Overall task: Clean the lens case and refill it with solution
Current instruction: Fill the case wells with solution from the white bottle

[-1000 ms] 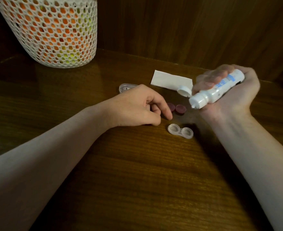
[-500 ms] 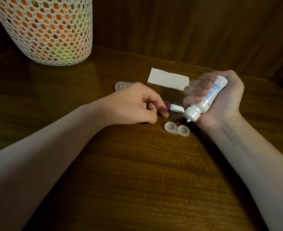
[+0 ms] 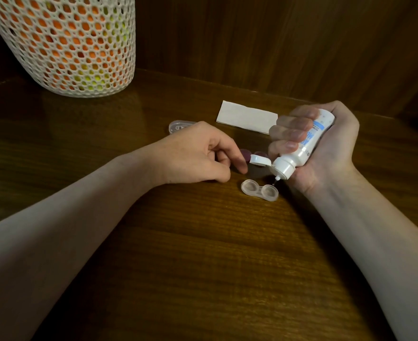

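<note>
A clear two-well lens case (image 3: 259, 190) lies open on the wooden table. My right hand (image 3: 326, 148) grips a white solution bottle (image 3: 301, 148) with blue print, tipped nozzle-down, its flip cap hanging open. The nozzle tip sits just above the case's right well. My left hand (image 3: 198, 156) rests on the table just left of the case, fingers loosely curled and holding nothing. Two dark purple caps (image 3: 246, 153) lie behind the case, partly hidden by my left fingers and the bottle's cap.
A white folded tissue (image 3: 246, 116) lies behind the hands. A clear plastic lid (image 3: 178, 125) peeks out behind my left hand. A white mesh basket (image 3: 65, 43) with orange and yellow contents stands at the back left. A wooden wall runs along the back.
My right hand has brought the bottle down and left, tipping it until its nozzle points at the case's right well. My left hand has stayed put.
</note>
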Available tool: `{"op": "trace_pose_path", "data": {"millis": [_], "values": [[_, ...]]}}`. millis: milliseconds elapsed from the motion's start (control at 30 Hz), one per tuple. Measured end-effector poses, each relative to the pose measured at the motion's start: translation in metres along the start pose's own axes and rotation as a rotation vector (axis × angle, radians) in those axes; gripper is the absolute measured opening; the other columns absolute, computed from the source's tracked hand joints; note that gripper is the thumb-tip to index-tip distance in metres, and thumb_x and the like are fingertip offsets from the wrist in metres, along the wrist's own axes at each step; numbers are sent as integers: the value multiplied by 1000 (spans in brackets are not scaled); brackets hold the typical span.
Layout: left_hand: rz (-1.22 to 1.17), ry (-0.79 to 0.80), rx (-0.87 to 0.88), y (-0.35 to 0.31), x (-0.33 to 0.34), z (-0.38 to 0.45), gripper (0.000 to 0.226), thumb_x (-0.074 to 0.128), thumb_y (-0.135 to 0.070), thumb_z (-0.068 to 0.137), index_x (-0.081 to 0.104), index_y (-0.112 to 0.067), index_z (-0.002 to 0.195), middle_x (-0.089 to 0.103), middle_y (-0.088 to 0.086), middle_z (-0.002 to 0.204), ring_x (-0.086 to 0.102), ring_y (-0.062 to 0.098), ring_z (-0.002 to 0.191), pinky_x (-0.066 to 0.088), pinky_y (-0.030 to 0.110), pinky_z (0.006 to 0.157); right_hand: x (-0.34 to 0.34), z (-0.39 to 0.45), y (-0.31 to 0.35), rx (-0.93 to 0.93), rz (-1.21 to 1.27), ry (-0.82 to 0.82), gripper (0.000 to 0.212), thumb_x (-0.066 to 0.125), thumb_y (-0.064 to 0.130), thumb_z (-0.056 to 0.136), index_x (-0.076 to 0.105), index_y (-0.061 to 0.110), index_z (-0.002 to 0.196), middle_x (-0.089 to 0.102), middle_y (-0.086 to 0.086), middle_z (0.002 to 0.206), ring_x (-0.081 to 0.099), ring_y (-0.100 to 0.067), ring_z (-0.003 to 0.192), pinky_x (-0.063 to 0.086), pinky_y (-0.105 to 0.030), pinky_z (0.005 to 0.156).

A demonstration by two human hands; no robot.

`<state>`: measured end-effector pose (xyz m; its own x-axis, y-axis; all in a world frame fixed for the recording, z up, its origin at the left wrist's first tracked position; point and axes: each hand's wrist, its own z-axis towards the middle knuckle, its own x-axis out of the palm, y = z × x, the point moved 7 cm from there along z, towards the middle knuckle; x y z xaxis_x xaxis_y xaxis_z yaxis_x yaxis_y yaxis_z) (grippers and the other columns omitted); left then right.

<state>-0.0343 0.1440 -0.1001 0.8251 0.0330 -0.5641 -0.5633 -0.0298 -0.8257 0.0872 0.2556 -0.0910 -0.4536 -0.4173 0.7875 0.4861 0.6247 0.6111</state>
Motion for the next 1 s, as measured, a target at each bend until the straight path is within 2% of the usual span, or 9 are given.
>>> {"op": "trace_pose_path", "data": {"millis": [100,233,333,400,567,667,833,1000], "values": [[1,2,5,0,0,0,33,69,2,96,81,-25,109,72,-16,75,51,3,56,41,12,49,0,0,0,3,38,-1,19,55,26,77,51,19,60,46,7,54,43,-7,44,38,-17,43],[1,-1,6,-1,1,0,32,70,1,95,81,-26,109,70,-14,76,49,3,54,38,14,48,3,-1,-2,-2,129,16,23,56,27,81,54,18,61,48,7,55,45,-7,45,41,-18,43],[19,0,3,-2,1,-1,32,70,0,96,80,-28,107,72,-22,75,49,2,52,38,14,47,9,-3,-4,-26,111,59,26,56,30,85,56,17,62,50,6,55,47,-8,46,43,-19,45],[27,1,2,-3,2,-2,34,69,1,96,78,-32,102,70,-26,68,50,0,49,38,12,46,14,-4,-7,-33,75,85,28,54,31,86,56,17,61,50,5,54,47,-8,45,43,-19,46],[49,-5,-11,-3,1,-1,32,72,0,93,73,-32,91,64,-22,59,51,-2,50,39,14,49,16,-2,-12,-32,34,70,42,43,33,98,52,18,60,47,5,53,43,-9,45,40,-20,45],[41,-8,-13,-3,1,-2,30,72,0,93,74,-30,88,63,-21,60,53,-3,53,40,12,50,17,-2,-13,-41,40,59,39,44,31,96,51,19,60,45,5,53,42,-9,45,39,-20,44],[52,-7,-10,-3,1,-2,25,71,-1,92,74,-24,85,60,-20,59,53,-5,52,39,11,50,19,-1,-15,-63,40,63,26,53,29,81,51,18,58,45,5,52,42,-9,44,38,-19,45],[60,-10,1,-4,1,-1,29,71,-2,93,73,-29,82,61,-18,60,54,-4,53,40,12,50,19,2,-16,-59,42,56,35,48,30,89,52,17,57,46,5,52,43,-10,44,39,-18,45]]}}
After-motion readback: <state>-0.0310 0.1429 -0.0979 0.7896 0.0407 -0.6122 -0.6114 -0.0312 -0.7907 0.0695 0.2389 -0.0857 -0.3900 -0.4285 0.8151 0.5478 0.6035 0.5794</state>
